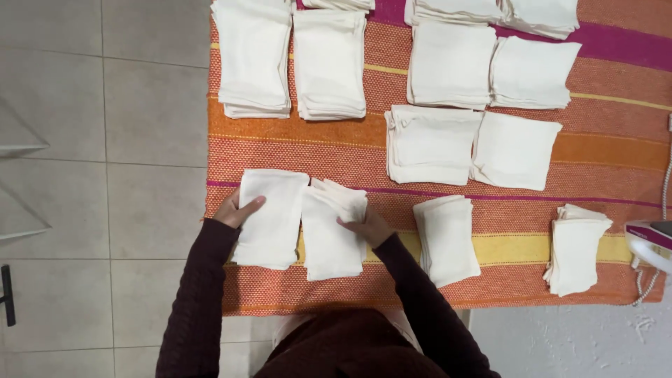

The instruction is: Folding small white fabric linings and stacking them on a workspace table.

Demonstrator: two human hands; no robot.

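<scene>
In the head view, the left hand [236, 208] lay open and flat on one stack of white cloths [269, 220], gripping nothing. The right hand [365, 225] pressed the neighbouring stack [330, 238] on the striped table cover [518, 248]. The cloths looked soft, light and floppy; best held by their edges.

We see soft, even, fairly bright light with no glare, and only faint shadows under the stacks of folded cream cloth [329, 63]. Focus holds across our view, though detail looks slightly soft from compression.
</scene>
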